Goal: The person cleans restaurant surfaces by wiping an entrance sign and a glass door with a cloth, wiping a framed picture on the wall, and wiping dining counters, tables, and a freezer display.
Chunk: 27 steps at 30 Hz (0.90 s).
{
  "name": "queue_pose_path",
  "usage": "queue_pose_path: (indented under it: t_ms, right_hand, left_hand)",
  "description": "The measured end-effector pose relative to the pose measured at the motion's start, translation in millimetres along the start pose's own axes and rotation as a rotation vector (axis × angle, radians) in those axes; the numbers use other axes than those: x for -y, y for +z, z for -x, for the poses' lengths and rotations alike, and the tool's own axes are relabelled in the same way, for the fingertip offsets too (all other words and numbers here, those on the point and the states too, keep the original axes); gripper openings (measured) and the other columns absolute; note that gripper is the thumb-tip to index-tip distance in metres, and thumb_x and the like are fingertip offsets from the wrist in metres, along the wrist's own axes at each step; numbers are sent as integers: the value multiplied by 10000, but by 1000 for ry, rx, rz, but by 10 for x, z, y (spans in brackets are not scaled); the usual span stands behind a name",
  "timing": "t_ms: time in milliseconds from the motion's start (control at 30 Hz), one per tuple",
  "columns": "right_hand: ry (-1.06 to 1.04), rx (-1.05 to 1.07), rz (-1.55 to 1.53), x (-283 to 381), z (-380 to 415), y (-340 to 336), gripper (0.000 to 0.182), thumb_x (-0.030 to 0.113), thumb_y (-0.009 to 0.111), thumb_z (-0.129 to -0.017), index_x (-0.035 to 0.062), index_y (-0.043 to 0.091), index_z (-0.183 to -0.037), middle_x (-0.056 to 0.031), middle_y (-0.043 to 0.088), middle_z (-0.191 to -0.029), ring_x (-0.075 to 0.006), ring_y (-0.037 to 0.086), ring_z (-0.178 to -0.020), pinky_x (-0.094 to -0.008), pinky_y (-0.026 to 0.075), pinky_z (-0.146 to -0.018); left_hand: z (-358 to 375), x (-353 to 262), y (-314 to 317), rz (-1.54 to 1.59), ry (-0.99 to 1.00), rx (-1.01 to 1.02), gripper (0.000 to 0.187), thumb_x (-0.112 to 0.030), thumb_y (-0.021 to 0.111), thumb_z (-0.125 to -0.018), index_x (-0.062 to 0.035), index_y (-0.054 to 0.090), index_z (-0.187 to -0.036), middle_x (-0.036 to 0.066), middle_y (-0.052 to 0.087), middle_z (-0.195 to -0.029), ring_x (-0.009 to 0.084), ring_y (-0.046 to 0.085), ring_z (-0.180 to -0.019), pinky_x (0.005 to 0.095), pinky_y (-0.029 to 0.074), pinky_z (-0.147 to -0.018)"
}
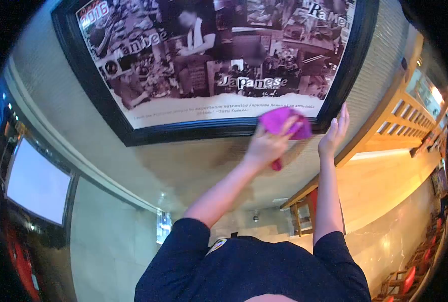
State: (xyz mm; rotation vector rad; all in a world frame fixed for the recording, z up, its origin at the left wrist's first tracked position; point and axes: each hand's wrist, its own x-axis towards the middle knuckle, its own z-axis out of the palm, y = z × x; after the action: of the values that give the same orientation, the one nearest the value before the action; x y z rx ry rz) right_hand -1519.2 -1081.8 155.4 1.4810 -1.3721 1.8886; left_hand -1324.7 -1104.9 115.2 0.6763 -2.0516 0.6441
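In the head view, my left hand (268, 147) is wrapped round a bunched purple cloth (279, 121). The cloth lies against the lower right part of a large framed poster (219, 108), over its white bottom strip and black frame. A small dark pink end hangs below my fingers. My right hand (333, 133) is open, fingers stretched upward, beside the lower right corner of the black frame and seemingly touching its outer edge. Printed on the poster are a collage of photos and the words "Japanese" and "Ramen".
The frame hangs on a pale textured wall (194, 161). At right stands a wooden lattice partition (405, 113) by a light wood surface (385, 186). Red-seated chairs (409, 279) line the far right. A bright screen (39, 181) is at left.
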Motion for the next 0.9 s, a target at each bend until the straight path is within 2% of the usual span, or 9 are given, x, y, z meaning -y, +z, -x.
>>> queue_pose_path:
  t_ms: [167,300,400,467,567,667,700,767,900]
  right_hand:
    - [78,8,1,51,130,-10,492,92,450,-886,-13,422,-1366,-167,430,-1377,-274,359,-1319,-370,236,-1105]
    - [126,15,19,80,287,-164,467,94,453,-880,-13,458,-1334,-135,444,-1363,-261,383,-1294,-376,243,-1100]
    - [261,47,-302,510,298,-74,474,215,452,-884,-18,489,-1296,-163,499,-1282,-263,426,-1250,-382,282,-1069]
    - [287,195,-735,1083,271,103,484,284,455,-881,-23,529,-1249,-177,529,-1225,-272,455,-1218,-383,302,-1050]
    - [-135,605,-995,2096,121,155,436,305,466,-835,-43,646,-1026,-162,644,-1017,-306,578,-1036,-435,415,-956]
    - [-479,897,-1448,2962,-11,154,368,275,463,-855,-18,645,-984,-147,650,-962,-322,589,-982,-462,437,-909]
    - [-522,956,-1529,3172,-18,166,348,269,465,-857,-7,642,-974,-140,648,-952,-315,589,-970,-460,435,-905]
    - [-549,1023,-1599,3472,7,217,308,256,470,-860,14,637,-954,-125,642,-933,-302,587,-946,-458,432,-898]
    - [-498,1022,-1533,3665,92,227,232,230,479,-867,57,627,-914,-95,632,-894,-276,585,-898,-454,424,-883]
  left_hand:
    - [764,956,-789,-124,-112,15,735,-238,696,-618,-250,509,-1328,49,387,-1433,357,324,-1338,563,290,-1037]
    - [1435,1607,-1361,-334,-463,-19,619,-246,603,-717,-221,508,-1328,83,347,-1471,426,266,-1359,636,162,-1066]
    - [1545,1875,-1656,-473,-431,-43,530,-269,556,-759,-182,535,-1281,114,310,-1489,452,215,-1373,704,80,-1037]
    - [1241,1982,-1794,-499,-416,-107,479,-285,520,-783,-157,552,-1244,120,294,-1497,459,179,-1382,720,49,-1025]
    - [451,2326,-2162,-575,-327,-238,437,-318,481,-810,-117,577,-1186,126,269,-1507,468,137,-1388,726,44,-1020]
    - [-365,2726,-2583,-656,-166,-395,431,-330,459,-827,-100,596,-1166,134,279,-1494,482,137,-1381,732,53,-1017]
    - [-574,2831,-2678,-691,-126,-438,434,-333,455,-831,-97,599,-1165,135,287,-1487,491,140,-1376,731,59,-1020]
    - [-920,2759,-2813,-943,-225,-469,619,-201,415,-852,-55,297,-1441,191,258,-1493,387,176,-1394,548,81,-1127]
    - [-820,2493,-2455,-734,-288,-524,619,-218,456,-832,-36,334,-1411,183,268,-1490,376,150,-1406,580,51,-1120]
